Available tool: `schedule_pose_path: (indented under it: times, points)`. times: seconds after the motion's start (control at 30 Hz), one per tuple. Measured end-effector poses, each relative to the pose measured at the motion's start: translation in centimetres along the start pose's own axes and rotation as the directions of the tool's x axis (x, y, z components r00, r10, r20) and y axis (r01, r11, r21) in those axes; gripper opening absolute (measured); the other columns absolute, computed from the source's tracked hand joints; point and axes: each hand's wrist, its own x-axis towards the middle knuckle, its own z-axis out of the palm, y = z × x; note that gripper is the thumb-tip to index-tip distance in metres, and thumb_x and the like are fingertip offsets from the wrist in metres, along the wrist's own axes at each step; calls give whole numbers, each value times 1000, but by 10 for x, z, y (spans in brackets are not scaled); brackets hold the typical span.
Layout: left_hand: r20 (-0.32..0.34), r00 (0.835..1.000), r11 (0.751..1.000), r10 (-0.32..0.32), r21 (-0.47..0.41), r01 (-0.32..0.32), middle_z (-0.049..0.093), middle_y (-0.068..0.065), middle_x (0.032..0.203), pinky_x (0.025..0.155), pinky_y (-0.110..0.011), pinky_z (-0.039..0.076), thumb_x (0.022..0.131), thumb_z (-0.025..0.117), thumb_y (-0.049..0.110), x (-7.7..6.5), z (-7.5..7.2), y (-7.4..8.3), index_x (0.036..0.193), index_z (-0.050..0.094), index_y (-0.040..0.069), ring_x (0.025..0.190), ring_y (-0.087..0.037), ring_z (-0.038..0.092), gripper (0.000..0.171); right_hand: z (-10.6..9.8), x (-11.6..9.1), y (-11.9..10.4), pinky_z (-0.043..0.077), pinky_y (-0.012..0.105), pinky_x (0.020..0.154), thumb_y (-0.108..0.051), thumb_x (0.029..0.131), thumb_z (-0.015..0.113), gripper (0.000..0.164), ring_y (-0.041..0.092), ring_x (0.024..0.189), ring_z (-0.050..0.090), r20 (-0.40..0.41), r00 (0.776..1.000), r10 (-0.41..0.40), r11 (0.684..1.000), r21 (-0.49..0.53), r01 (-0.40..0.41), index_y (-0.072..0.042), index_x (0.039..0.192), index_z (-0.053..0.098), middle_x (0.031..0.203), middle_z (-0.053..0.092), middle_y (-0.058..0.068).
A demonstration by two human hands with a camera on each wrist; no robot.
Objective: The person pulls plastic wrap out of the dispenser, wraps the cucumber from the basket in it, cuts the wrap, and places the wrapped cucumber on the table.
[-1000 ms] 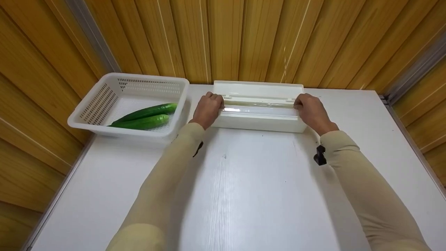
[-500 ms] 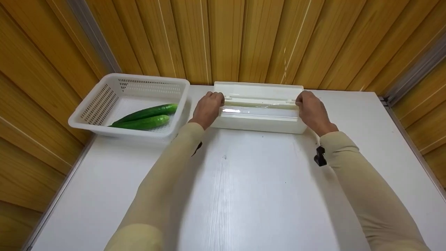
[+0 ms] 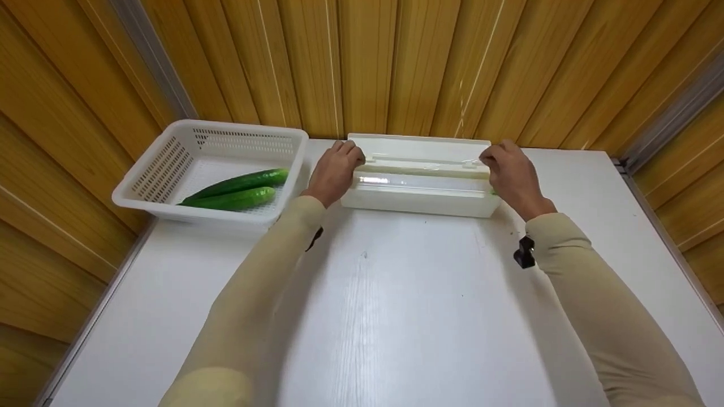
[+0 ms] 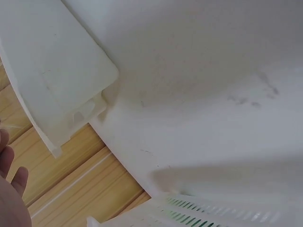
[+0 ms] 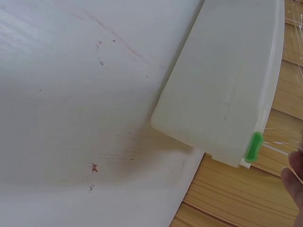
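A white cling film dispenser box lies at the back of the table with its lid tipped back. Clear cling film stretches above the roll between both hands. At the box's left end my left hand pinches one side of the film. Opposite it, my right hand pinches the other side, raised over the box's right end. A small green piece shows at that end in the right wrist view. Only a few fingers appear in the left wrist view, at its left edge.
Left of the box stands a white perforated basket with two cucumbers in it. Wood-patterned panels rise right behind the white table, with more panels along both sides.
Both hands have risen slightly, the right one more, lifting the cling film's edge. The green piece at the box's right end has come into sight. Basket and cucumbers have stayed put.
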Motion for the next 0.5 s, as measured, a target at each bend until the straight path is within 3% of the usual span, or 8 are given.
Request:
schedule_pose_path:
  times: [0.23,0.5]
  points:
    - [34,986,973,-160,-163,164,74,-13,116,101,-36,54,106,61,-3,-1,-9,2,117,68,1,111,-27,69,14,-1,0,-4,54,56,86,3,106,61,7,42,99,65,-30,999,-9,1000,27,10,7,109,66,104,65,23]
    - [57,973,942,-223,-243,230,76,-10,115,101,-34,55,107,59,-3,3,-22,7,121,63,4,109,-23,73,16,-9,-1,-9,54,55,88,-1,109,57,13,43,98,68,-53,998,43,996,76,-39,9,115,64,108,71,26]
